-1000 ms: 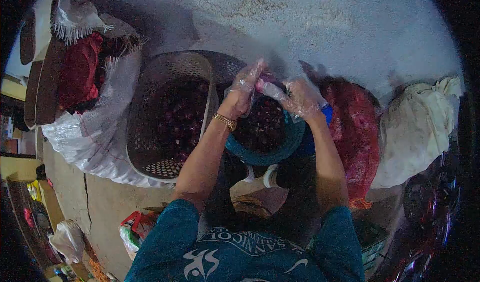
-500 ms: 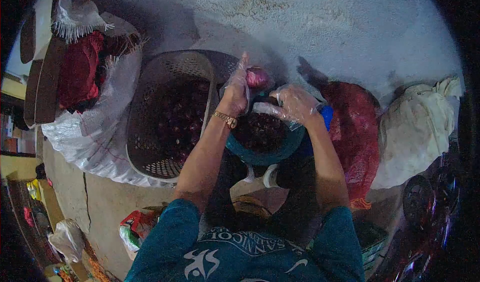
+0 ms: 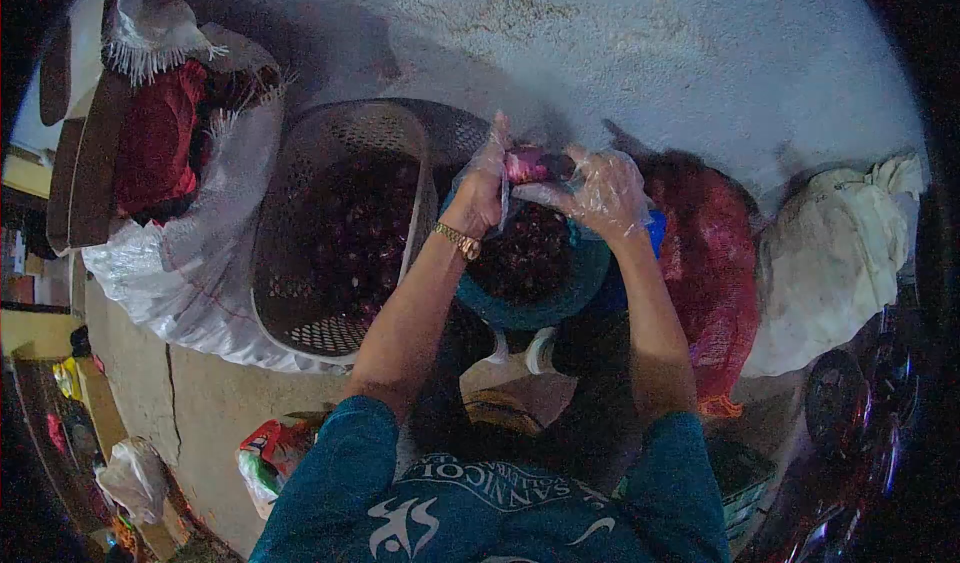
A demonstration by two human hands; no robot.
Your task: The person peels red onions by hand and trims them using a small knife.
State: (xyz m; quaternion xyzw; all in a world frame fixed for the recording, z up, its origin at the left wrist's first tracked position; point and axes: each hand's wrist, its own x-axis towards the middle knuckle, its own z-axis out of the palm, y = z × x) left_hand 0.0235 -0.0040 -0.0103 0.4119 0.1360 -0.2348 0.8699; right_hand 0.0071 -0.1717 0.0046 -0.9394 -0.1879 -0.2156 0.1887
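Note:
My left hand [image 3: 482, 188], in a clear plastic glove and with a gold watch at the wrist, is closed on a red onion [image 3: 524, 166]. My right hand [image 3: 600, 191], gloved the same way, is closed around a small dark object [image 3: 560, 167] against the onion's right side. What kind of object that is cannot be made out. Below both hands stands a teal tub [image 3: 530, 315] with dark onion-like pieces [image 3: 525, 253] inside. To the left, a grey perforated basket [image 3: 285, 335] contains many dark purple onions [image 3: 365, 233].
A white woven sack [image 3: 180, 283] with red mesh [image 3: 160, 143] stands at the far left. On the right are a red mesh sack [image 3: 705, 273] and a whitish sack [image 3: 830, 273]. A rough wall [image 3: 650, 53] rises behind. A red-and-green bag [image 3: 270, 463] lies on the floor.
My right hand has risen, bringing the dark object up from below to the onion's right side. My left hand has shifted slightly right, and the onion sits a little lower against it.

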